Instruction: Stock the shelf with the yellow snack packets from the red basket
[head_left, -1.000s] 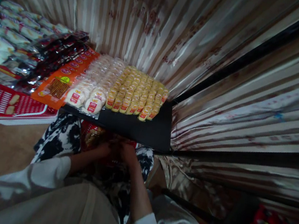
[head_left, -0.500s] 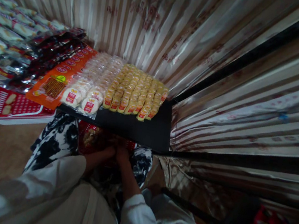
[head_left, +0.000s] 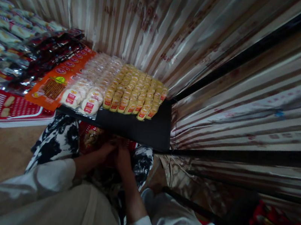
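Low between my knees, my left hand (head_left: 108, 149) and my right hand (head_left: 123, 155) are close together, just in front of the black tabletop's near edge. Both look closed, with fingers curled inward. Deep shade hides what they hold, if anything. Around and behind them is a dark red thing (head_left: 82, 145), a bag or basket whose kind I cannot tell, showing a golden-brown patch (head_left: 92, 136) left of my left hand. Above my hands, on the black table (head_left: 147, 131), stand rows of yellow-wrapped snacks (head_left: 133, 91) and clear packs of round white crackers (head_left: 90, 105).
Left along the table lie an orange snack packet (head_left: 54, 84), dark shiny packets (head_left: 48, 52) and several white-green packets (head_left: 5, 34). A red basket (head_left: 0, 106) sits at the lower left. Striped curtain (head_left: 112, 11) and black bars (head_left: 245, 57) border the back and right.
My hands drew closer together and my left forearm shifted, first inward, then slightly back out. The view has turned slightly, so the table goods sit a little further left. The rows look unchanged.
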Demonstrator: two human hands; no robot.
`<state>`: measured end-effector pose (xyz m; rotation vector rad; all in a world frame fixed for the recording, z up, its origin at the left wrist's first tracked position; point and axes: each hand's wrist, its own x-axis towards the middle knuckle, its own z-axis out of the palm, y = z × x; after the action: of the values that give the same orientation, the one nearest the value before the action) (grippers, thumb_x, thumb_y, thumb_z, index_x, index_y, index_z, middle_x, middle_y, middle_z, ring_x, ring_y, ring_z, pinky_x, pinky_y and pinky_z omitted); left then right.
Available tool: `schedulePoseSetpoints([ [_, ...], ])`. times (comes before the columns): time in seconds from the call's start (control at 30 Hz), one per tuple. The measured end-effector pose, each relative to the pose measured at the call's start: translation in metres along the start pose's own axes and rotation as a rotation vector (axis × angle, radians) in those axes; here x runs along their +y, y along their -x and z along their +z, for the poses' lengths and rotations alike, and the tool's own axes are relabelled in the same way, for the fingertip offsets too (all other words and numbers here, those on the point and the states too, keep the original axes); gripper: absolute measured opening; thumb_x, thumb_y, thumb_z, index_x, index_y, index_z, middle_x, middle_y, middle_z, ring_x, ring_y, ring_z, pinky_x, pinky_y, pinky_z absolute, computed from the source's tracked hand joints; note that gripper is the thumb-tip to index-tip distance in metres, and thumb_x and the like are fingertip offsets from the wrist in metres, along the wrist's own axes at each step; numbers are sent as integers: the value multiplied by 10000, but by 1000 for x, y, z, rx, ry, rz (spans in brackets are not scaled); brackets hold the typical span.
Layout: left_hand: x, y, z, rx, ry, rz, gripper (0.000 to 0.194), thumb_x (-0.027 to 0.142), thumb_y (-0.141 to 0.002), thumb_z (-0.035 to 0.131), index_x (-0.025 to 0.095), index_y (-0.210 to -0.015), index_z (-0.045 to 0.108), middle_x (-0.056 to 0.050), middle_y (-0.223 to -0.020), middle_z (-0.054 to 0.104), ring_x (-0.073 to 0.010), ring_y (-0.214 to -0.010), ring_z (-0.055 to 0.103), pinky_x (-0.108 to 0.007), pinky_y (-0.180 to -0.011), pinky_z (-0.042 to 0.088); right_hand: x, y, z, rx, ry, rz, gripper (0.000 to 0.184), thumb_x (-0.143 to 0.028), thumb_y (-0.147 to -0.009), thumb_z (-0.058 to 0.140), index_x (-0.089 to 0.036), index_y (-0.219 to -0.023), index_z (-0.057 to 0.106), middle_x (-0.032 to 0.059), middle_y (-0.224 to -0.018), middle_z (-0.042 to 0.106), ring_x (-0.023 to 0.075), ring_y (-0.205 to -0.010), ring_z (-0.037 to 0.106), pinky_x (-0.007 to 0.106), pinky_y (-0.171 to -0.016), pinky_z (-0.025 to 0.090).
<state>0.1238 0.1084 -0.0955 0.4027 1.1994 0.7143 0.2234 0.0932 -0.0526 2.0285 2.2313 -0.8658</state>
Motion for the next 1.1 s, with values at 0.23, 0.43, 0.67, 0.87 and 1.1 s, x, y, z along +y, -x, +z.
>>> schedulePoseSetpoints([
  [0.23,15,29,-18,-44,83,-66,244,173,-610,656,143,-852,667,-53,-804,707,-214,-782,657,-328,-760,503,-2,16,-6,96,-274,-59,433,-131,-836,403,-149,-1259,496,92,-1230,578,179,-1139,528,315,-1003,388],
  [0.43,37,48,-32,-76,60,-27,256,203,-605,550,127,-817,672,-45,-805,710,-205,-768,638,-297,-719,491,5,13,-13,301,-279,-89,337,-181,-813,474,-164,-1123,606,111,-1114,600,224,-1044,554,386,-954,431],
  [0.67,55,49,-35,-221,33,22,278,244,-606,565,163,-845,680,-20,-804,701,-184,-751,612,-261,-662,458,10,14,-32,372,-409,-303,480,-112,-796,477,-235,-1258,513,66,-1285,514,188,-1193,470,359,-1037,367],
  [0.87,78,54,-25,-368,-20,28,287,275,-635,579,104,-841,683,-49,-728,670,-135,-618,568,-212,-524,367,11,23,-54,334,-528,-407,452,-129,-818,486,-275,-1244,521,39,-1342,483,174,-1244,438,362,-1058,345],
  [1.1,90,57,-10,-378,-78,156,383,324,-662,627,131,-992,659,-69,-897,673,-165,-742,587,-233,-604,400,21,26,-73,336,-641,-336,338,-195,-796,559,-254,-1127,596,52,-1193,592,184,-1128,532,355,-979,415],
])
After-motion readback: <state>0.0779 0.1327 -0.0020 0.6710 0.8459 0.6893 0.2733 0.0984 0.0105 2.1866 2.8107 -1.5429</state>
